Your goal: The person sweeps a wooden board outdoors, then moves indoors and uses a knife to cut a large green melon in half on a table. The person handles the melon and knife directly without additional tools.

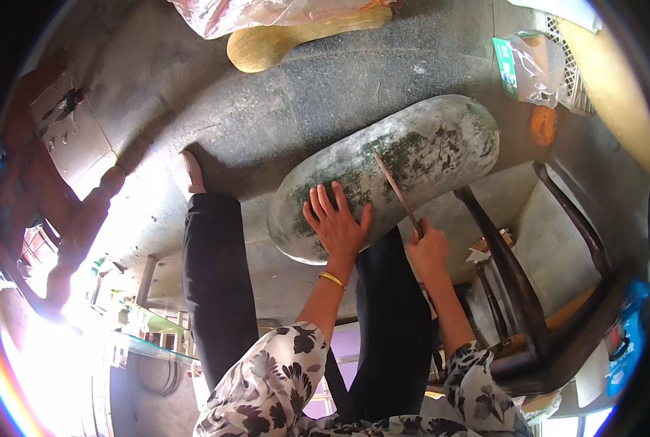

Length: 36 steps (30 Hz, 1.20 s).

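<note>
Grey-green and dusted with a pale waxy bloom, the big winter melon lies on the dark stone floor in front of you, its long axis running from the lower left, near your knees, up to the upper right, where its rounded far end points toward a clear plastic bag with a green label. Your left hand lies flat on the near end of the melon, fingers spread wide and released, palm pressing on the rind, a gold bangle at the wrist. Your right hand is clenched round the handle of a knife, whose thin blade lies across the melon's middle, crossing its long axis and tipped up to the left. Your legs in black trousers stretch either side of the near end, one foot in a pale shoe just left of the melon. A dark wooden chair stands close on your right, touching or nearly touching the melon's side; I cannot tell which. A small orange thing lies beyond the far end, and a pale yellowish gourd rests well apart at the top, half under a pinkish plastic bag.
</note>
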Each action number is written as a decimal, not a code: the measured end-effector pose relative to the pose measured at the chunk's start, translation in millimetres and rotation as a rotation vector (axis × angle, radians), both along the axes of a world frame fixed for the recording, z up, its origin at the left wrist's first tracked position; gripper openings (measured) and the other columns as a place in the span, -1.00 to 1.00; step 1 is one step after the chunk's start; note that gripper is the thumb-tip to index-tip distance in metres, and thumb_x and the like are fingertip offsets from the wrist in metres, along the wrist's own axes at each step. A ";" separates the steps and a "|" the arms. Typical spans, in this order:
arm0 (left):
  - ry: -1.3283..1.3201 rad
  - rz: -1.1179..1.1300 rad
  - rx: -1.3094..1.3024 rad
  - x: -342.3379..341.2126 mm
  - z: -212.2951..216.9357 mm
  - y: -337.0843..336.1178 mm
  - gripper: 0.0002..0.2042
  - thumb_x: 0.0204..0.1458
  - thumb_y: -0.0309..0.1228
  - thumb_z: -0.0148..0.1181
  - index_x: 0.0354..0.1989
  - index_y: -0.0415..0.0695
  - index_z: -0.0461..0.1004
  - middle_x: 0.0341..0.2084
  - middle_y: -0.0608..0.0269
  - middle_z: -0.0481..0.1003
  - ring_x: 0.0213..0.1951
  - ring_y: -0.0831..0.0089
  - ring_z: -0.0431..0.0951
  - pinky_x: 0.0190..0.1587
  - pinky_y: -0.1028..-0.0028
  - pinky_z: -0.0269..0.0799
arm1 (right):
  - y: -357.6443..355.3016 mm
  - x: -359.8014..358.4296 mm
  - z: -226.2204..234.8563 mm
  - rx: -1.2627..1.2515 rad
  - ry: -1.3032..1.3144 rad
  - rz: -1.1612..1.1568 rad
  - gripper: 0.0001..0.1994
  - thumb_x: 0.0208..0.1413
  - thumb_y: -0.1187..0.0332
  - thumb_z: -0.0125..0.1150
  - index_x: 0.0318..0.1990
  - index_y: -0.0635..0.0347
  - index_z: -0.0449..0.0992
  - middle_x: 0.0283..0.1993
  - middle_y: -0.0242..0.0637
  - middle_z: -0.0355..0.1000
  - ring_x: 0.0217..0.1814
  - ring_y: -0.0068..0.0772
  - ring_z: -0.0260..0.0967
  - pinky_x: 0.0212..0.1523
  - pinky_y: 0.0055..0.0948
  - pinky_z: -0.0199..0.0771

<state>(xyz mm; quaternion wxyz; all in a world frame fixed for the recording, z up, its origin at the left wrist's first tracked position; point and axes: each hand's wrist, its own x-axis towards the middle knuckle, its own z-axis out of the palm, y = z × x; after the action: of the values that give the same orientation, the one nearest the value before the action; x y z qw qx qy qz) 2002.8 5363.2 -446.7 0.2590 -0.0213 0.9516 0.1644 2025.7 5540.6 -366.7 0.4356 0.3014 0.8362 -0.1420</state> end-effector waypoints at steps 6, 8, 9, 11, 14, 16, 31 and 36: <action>0.050 0.118 0.084 -22.6 15.9 8.0 -0.37 0.20 0.05 0.06 0.24 -0.23 0.31 0.18 -0.13 0.30 0.29 -0.07 0.22 0.33 -0.08 -0.01 | 17.8 33.2 -23.8 -0.042 0.072 0.111 -0.69 -0.05 0.48 0.34 -0.10 0.20 0.50 -0.46 0.05 0.52 -0.29 0.21 0.52 -0.29 0.03 0.52; -0.117 0.350 0.230 -43.3 22.6 10.0 -0.46 0.27 0.01 -0.01 0.16 -0.23 0.35 0.09 -0.08 0.37 0.22 0.00 0.31 0.27 -0.02 0.07 | 20.9 39.3 -25.8 -0.091 0.106 0.031 -0.76 0.03 0.45 0.29 -0.13 0.19 0.49 -0.42 0.06 0.52 -0.31 0.21 0.51 -0.30 0.07 0.49; 0.040 0.465 0.279 -53.8 24.0 16.9 -0.57 0.34 -0.04 -0.07 -0.05 -0.24 0.38 -0.15 -0.01 0.41 -0.03 0.08 0.41 0.12 0.12 0.21 | 21.9 41.8 -27.0 -0.106 0.101 -0.014 -0.80 0.06 0.44 0.26 -0.14 0.18 0.49 -0.41 0.07 0.52 -0.32 0.21 0.50 -0.31 0.09 0.48; -0.010 0.703 0.555 -68.9 31.5 24.9 -0.56 0.34 -0.01 -0.06 -0.16 -0.25 0.34 -0.27 0.00 0.36 -0.15 0.12 0.39 0.03 0.19 0.26 | 23.7 46.9 -29.0 -0.120 0.106 -0.032 -0.76 0.05 0.43 0.28 -0.11 0.18 0.48 -0.42 0.05 0.52 -0.32 0.19 0.52 -0.31 0.08 0.49; -0.013 0.989 0.493 -85.8 30.5 67.8 -0.49 0.32 0.07 -0.03 -0.19 -0.27 0.29 -0.31 0.01 0.33 -0.20 0.18 0.36 -0.01 0.22 0.28 | 26.1 51.0 -33.5 -0.141 0.082 0.041 -0.72 0.06 0.41 0.29 -0.06 0.19 0.47 -0.42 0.03 0.52 -0.33 0.16 0.53 -0.32 0.07 0.51; -0.010 1.091 0.323 -98.3 22.8 93.7 -0.43 0.31 0.12 -0.04 -0.18 -0.30 0.29 -0.31 -0.01 0.33 -0.16 0.15 0.38 0.02 0.20 0.27 | 26.2 50.5 -36.3 -0.155 0.077 0.070 -0.71 0.08 0.39 0.29 -0.04 0.20 0.47 -0.42 0.02 0.52 -0.35 0.15 0.52 -0.32 0.06 0.51; 0.030 1.031 -0.049 -103.6 -4.9 125.0 -0.42 0.36 0.10 -0.23 -0.25 -0.30 0.35 -0.30 -0.19 0.46 -0.17 -0.22 0.48 -0.07 -0.04 0.34 | 37.4 82.9 -44.2 -0.225 0.260 -0.013 -0.73 -0.06 0.22 0.42 -0.34 0.17 0.50 -0.44 -0.09 0.53 -0.35 0.09 0.53 -0.34 -0.01 0.53; 0.050 0.979 -0.128 -122.5 -11.7 122.7 -0.44 0.35 0.09 -0.21 -0.26 -0.28 0.38 -0.30 -0.21 0.50 -0.17 -0.23 0.52 -0.09 -0.06 0.38 | 34.3 49.7 -18.1 -0.201 0.063 0.085 -0.70 0.04 0.12 0.37 -0.32 0.16 0.52 -0.47 -0.11 0.53 -0.35 0.01 0.57 -0.33 -0.04 0.56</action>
<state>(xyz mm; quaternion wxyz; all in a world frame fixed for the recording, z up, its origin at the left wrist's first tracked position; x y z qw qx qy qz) 1880.3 5485.9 -458.4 0.1264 -0.4778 0.8440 0.2084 2075.4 5575.0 -384.8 0.4426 0.2157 0.8432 -0.2159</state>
